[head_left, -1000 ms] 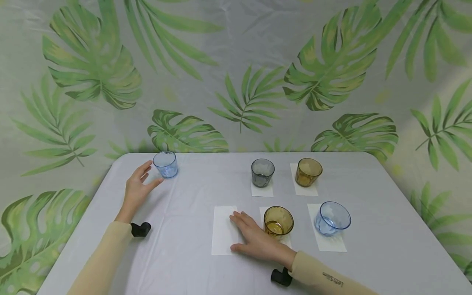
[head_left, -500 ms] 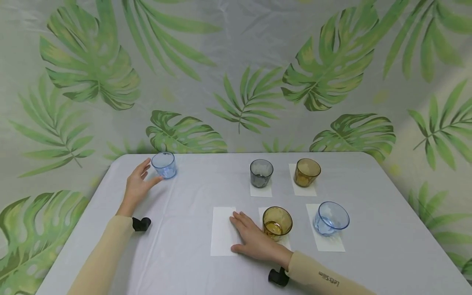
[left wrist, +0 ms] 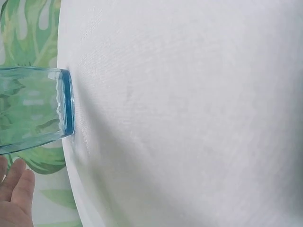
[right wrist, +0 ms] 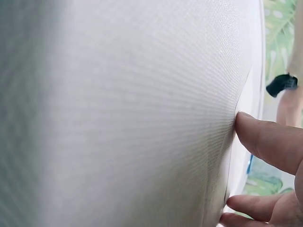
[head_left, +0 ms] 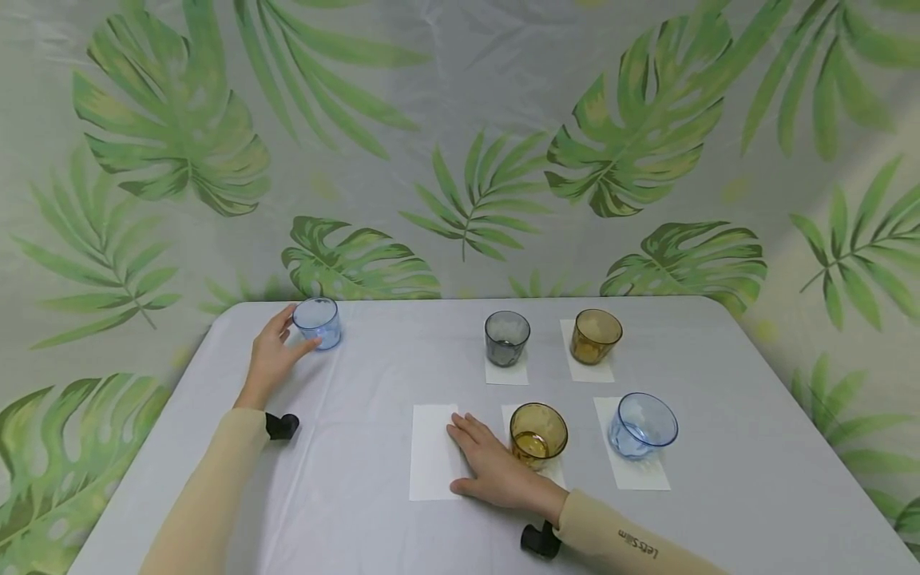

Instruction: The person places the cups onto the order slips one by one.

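Observation:
At the far left of the table stands a blue glass (head_left: 319, 323), upright and with nothing visible in it. My left hand (head_left: 273, 355) reaches to its left side, thumb and fingers spread, with the thumb tip overlapping the glass in the head view. In the left wrist view the fingers (left wrist: 21, 191) show close by the glass (left wrist: 31, 109). My right hand (head_left: 496, 471) lies with fingers extended on a white paper rectangle (head_left: 431, 451), covering its right edge. The right wrist view shows the thumb (right wrist: 267, 137) touching that paper. Just behind this hand sits an amber glass (head_left: 539, 431).
Farther back are a grey glass (head_left: 506, 339) and a second amber glass (head_left: 596, 337), each on a white paper. Another blue glass (head_left: 643, 427) stands on paper at the right. A leaf-patterned cloth (head_left: 474, 160) hangs behind the white table (head_left: 345, 495).
My left hand has moved slightly right, closer to the blue glass, and its thumb now overlaps it. The right hand stays in place on the paper. The head view has shifted slightly.

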Tool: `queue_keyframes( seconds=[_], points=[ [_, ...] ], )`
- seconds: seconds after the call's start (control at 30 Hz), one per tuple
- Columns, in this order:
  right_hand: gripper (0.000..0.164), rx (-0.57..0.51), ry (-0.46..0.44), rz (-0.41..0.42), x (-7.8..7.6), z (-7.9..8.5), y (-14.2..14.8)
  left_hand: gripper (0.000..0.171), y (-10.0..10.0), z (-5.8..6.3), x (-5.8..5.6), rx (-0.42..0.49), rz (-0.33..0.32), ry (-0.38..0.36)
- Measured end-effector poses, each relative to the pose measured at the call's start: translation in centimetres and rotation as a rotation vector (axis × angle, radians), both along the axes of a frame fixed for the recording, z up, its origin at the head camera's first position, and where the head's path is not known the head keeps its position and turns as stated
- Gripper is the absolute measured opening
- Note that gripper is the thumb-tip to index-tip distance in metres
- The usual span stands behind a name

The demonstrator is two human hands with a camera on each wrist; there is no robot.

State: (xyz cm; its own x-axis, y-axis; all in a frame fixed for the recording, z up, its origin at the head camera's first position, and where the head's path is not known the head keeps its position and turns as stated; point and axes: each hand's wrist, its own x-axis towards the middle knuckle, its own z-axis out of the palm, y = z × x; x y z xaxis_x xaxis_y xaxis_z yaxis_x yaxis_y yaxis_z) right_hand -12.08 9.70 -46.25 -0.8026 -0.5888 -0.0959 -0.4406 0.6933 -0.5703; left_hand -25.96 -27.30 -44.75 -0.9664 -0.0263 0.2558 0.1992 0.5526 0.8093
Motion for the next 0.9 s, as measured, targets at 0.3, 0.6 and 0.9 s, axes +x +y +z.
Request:
queue_keyframes(
  seconds=[0.3,0.6,0.9],
  points=[
    [0.076,0.004,0.008,0.003,0.1,0.1,0.0,0.082,0.1,0.5,-0.8,-0.060,-0.005,-0.055],
    [0.075,0.004,0.001,0.001,0.2,0.1,-0.1,0.084,0.0,0.5,-1.7,-0.103,-0.017,-0.101],
    [0.074,-0.002,0.027,0.011,0.1,0.2,0.1,0.080,0.2,0.1,-1.9,-0.074,-0.012,-0.059]
  ],
)
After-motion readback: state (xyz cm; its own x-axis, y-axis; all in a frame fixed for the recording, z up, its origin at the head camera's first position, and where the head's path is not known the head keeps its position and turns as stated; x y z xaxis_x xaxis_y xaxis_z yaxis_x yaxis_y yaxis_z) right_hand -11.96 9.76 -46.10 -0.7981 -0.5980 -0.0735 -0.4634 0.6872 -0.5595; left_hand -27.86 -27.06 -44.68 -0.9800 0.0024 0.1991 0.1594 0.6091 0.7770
